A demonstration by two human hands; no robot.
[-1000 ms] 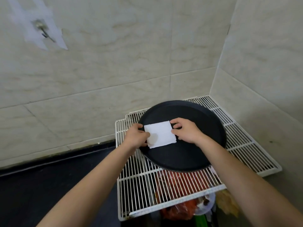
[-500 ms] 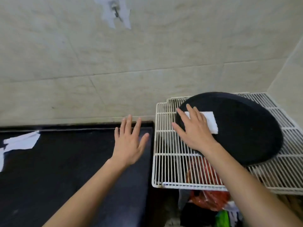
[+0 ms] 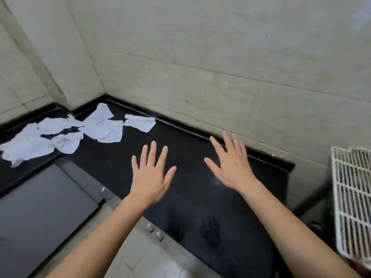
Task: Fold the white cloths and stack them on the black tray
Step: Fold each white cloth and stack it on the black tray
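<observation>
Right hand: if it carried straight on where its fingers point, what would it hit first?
Likely the black counter's raised back edge, just past the right hand, then the tiled wall; the hand's height is unclear.

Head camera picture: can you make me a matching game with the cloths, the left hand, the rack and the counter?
Things:
1. cloths
2. left hand
3. rack
4. counter

Descriptions:
A. wire grid at the right edge
B. black and shiny
C. fingers spread, holding nothing
D. crumpled, at the far left

Pairs: 1-D, 2-C, 3-A, 4-B
</observation>
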